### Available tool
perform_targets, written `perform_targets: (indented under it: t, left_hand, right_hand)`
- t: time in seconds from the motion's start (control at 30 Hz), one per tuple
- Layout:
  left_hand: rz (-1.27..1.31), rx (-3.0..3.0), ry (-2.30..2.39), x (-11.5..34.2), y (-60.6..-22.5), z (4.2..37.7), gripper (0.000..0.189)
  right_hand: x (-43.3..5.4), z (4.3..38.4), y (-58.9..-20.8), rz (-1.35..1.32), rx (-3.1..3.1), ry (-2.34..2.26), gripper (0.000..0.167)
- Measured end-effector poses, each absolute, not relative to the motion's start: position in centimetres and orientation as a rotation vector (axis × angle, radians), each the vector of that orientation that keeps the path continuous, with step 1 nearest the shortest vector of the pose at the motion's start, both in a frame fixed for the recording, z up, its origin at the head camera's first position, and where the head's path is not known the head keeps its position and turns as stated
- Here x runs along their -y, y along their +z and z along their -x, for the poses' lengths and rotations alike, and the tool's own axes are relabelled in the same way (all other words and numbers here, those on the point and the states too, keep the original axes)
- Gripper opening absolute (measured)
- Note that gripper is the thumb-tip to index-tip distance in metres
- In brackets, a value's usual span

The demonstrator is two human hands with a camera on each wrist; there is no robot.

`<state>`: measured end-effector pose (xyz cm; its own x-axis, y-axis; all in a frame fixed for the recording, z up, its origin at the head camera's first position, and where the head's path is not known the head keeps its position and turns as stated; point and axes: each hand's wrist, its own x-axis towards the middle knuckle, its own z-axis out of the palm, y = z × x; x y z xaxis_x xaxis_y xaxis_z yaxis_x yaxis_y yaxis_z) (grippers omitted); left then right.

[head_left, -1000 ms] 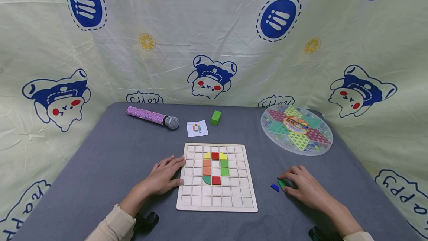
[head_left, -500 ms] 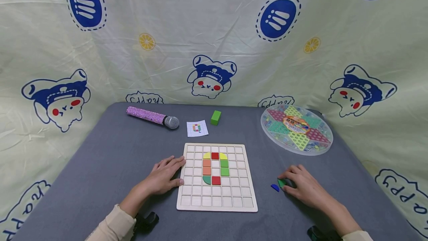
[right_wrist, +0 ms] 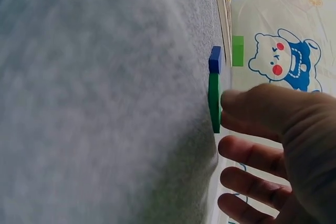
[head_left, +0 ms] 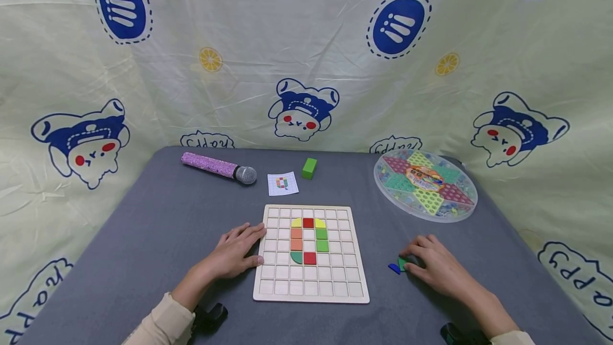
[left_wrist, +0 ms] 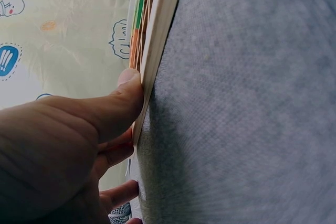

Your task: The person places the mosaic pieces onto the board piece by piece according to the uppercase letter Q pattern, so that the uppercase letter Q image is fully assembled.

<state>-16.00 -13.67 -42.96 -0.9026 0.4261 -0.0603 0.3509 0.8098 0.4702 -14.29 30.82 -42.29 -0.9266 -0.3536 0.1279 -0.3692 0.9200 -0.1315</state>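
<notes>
A pale wooden grid board (head_left: 311, 296) lies mid-table in the head view. Set into its cells are red, orange, green and yellow pieces, plus a dark green quarter-round (head_left: 296, 257). My left hand (head_left: 232, 254) rests at the board's left edge, thumb and fingertips touching it. To the right of the board, my right hand (head_left: 433, 265) touches a flat green piece (head_left: 402, 264) with the thumb and fingertips; its outer part is hidden by the hand. A small blue half-round piece (head_left: 394, 269) lies against the green one. Both lie flat on the cloth in the right wrist view.
Behind the board lie a small printed card (head_left: 283, 184) and a green block (head_left: 309, 169). A glittery purple microphone (head_left: 217, 168) lies at the back left. A round Chinese checkers box (head_left: 425, 185) sits at the back right. A patterned curtain (head_left: 306, 41) surrounds the grey table (head_left: 191, 201).
The green piece has turned slightly under my right fingertips and now sits against the blue piece. My left hand and the board have stayed still.
</notes>
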Motion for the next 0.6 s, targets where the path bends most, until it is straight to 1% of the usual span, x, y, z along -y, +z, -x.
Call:
perform_targets:
  t: [0.3, 0.6]
  left_hand:
    - [-0.604, -2.83, 0.697, 13.69, -42.95, 15.96, 0.064]
    - [-0.607, -2.828, 0.701, 13.64, -42.97, 15.97, 0.063]
  right_hand:
    - [-31.18, 13.95, -42.29, -0.61, 3.016, 0.26, 0.021]
    - [-30.94, 13.87, -42.6, -0.594, 2.981, 0.244, 0.017]
